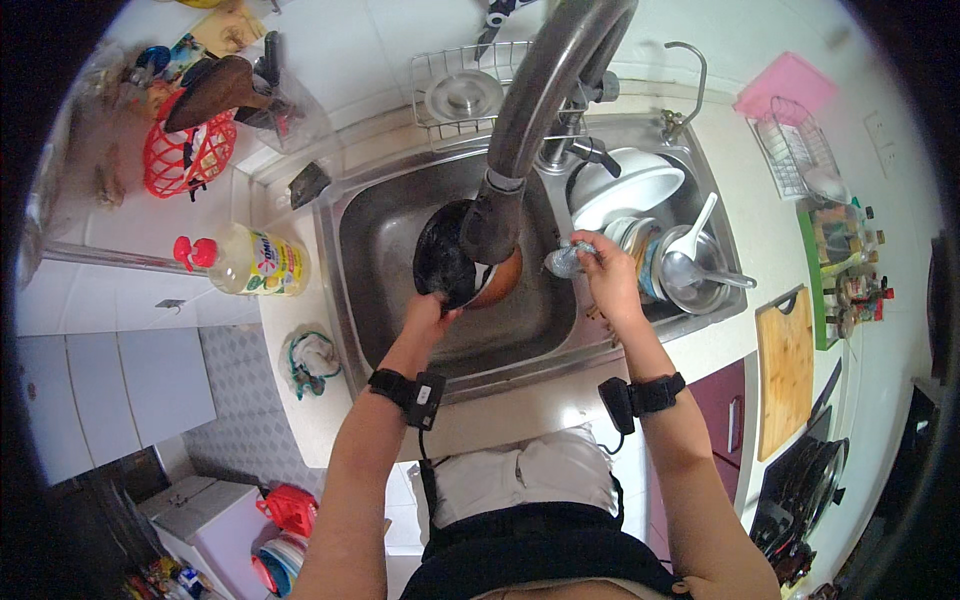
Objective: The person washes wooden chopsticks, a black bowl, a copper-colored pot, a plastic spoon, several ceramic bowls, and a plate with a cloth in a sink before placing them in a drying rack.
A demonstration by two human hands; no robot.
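Observation:
My left hand (431, 321) grips the near rim of a dark round pan (442, 251) with an orange-brown outside, held tilted in the left basin of a steel sink (397, 345). The faucet's thick spout (491, 214) hangs over the pan and hides part of it. My right hand (604, 270) pinches a silvery mesh scourer (568, 259) above the divider between the basins. Beside that hand, the right basin holds white bowls (630, 191), stacked dishes (637, 244) and a metal bowl (694, 289) with a white ladle (694, 232) and a metal spoon (705, 277) in it.
A dish soap bottle (262, 262) and a wet cloth (313, 360) lie left of the sink. A wire rack (424, 82) stands behind it, and a small curved tap (701, 82) rises at its back right. A wooden cutting board (784, 367) lies on the right counter.

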